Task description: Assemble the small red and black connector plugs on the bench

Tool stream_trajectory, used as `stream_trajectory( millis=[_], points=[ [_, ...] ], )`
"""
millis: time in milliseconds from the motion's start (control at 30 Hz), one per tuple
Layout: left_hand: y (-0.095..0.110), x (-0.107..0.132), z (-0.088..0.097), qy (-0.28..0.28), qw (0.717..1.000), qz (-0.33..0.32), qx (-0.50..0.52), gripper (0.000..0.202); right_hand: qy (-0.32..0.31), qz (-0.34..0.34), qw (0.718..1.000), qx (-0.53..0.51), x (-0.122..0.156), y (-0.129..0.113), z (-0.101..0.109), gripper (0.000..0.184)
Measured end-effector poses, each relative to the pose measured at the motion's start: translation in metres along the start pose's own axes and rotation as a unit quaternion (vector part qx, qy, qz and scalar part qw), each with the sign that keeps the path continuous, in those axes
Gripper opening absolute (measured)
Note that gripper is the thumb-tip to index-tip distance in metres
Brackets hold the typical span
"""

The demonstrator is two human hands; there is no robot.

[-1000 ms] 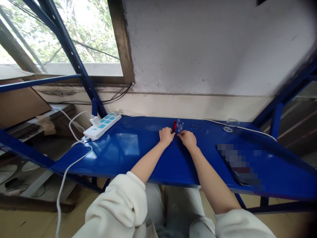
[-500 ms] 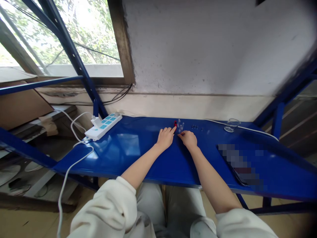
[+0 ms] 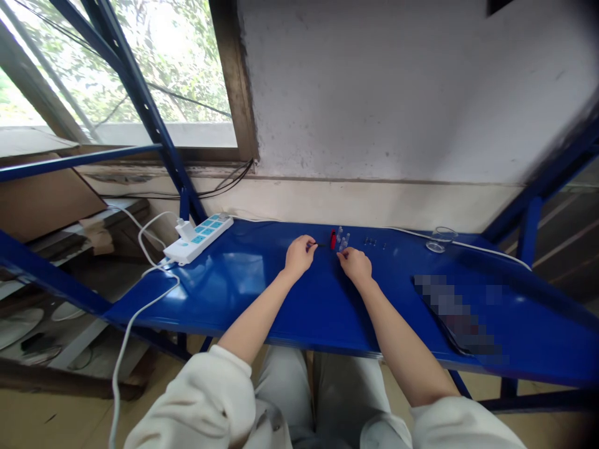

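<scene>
My left hand (image 3: 300,255) is raised slightly over the blue tabletop, closed in a pinch on a thin dark stick-like piece (image 3: 320,245) that points right. A small red cylinder-shaped object (image 3: 333,239) stands between my two hands. Just right of it are several small clear plastic tube-like pieces (image 3: 346,237). My right hand (image 3: 356,265) is close in front of these, its thumb and fingers pressed together; what they hold, if anything, is too small to make out.
Tiny clear pieces (image 3: 370,241) lie right of the tubes on the blue table (image 3: 304,312). Farther right are a clear round container (image 3: 435,247) and a blurred-out dark flat object (image 3: 452,315). A white power strip (image 3: 201,239) with a cable lies at the left, by a blue metal post (image 3: 154,125).
My left hand has moved left, away from the red object, with the thin dark piece now showing in its fingers. My right hand has stayed nearly in place.
</scene>
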State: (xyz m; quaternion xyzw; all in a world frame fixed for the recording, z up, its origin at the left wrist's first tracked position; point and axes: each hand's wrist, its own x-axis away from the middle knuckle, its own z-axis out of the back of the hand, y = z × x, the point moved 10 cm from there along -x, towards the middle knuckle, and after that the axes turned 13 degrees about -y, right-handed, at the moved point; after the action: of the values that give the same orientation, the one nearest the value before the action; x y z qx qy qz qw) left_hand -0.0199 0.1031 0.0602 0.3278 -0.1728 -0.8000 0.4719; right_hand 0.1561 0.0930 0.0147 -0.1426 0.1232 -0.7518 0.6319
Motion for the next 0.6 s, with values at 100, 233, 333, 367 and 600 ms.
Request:
stream_trajectory(
  millis=[100,233,333,367,600],
  points=[
    [-0.020,0.010,0.009,0.046,0.990,0.028,0.128,0.013,0.011,0.073,0.997,0.015,0.005,-0.023,0.000,0.025],
    [-0.029,0.019,0.010,0.067,0.970,0.048,0.227,0.016,0.002,0.155,0.987,0.040,0.014,-0.049,-0.005,0.021],
    [-0.028,0.019,0.008,0.065,0.968,0.045,0.237,0.016,-0.007,0.187,0.981,0.042,0.018,-0.057,-0.007,0.018],
    [-0.028,0.018,0.008,0.064,0.969,0.042,0.234,0.016,-0.009,0.191,0.981,0.041,0.019,-0.058,-0.007,0.017],
    [-0.027,0.017,0.006,0.066,0.980,0.031,0.186,0.013,-0.012,0.195,0.979,0.052,0.020,-0.058,-0.008,0.015]
  ],
)
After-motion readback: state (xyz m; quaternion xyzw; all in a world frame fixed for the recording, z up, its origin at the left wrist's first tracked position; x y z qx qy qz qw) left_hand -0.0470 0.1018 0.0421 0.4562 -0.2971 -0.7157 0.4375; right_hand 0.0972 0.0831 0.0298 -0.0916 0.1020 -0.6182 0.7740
